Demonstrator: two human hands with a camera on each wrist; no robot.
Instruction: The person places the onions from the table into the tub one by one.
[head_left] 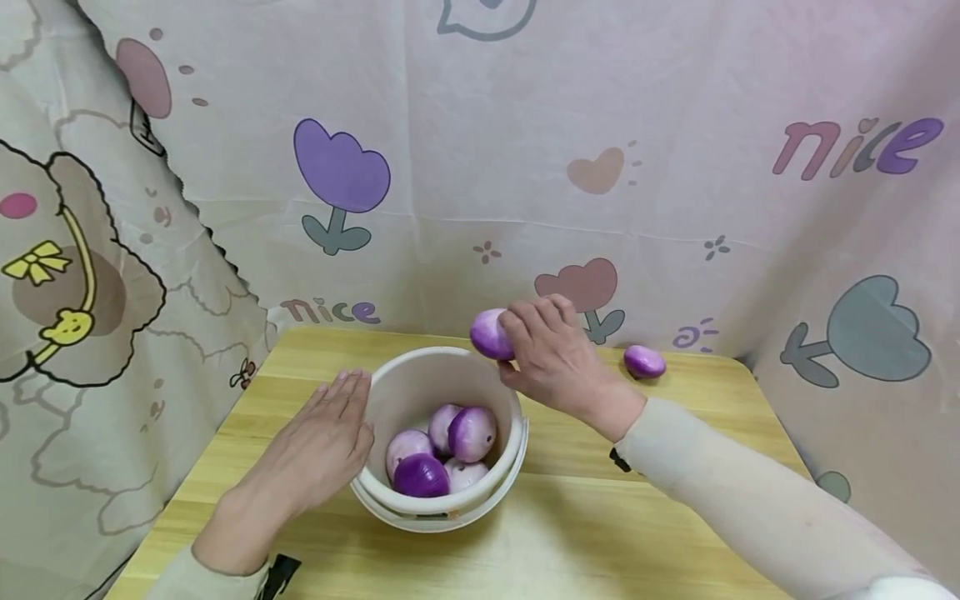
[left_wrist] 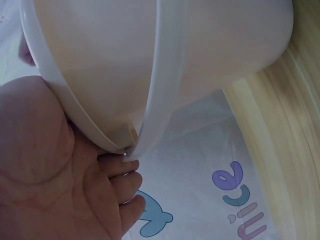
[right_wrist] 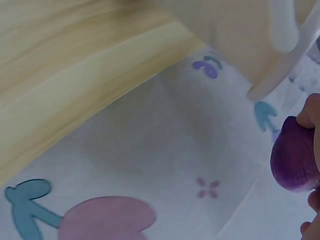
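Observation:
A white bucket (head_left: 360,487) with several purple-and-white onions (head_left: 472,433) inside stands on the wooden table. My right hand (head_left: 555,358) grips another onion (head_left: 489,335) over the bucket's far right rim. That onion shows dark purple at the edge of the right wrist view, with fingertips around it. On the left, my left hand (head_left: 322,442) rests with straight fingers against the bucket's outer side at the rim. In the left wrist view its palm lies beside the rim, and the fingertips reach the spot where the white handle (left_wrist: 162,75) joins the bucket.
One more onion (head_left: 645,362) lies near the table's back right edge. The bucket stands left of the middle of the wooden table (head_left: 600,533). A printed cloth (head_left: 465,150) hangs behind the table and along both sides.

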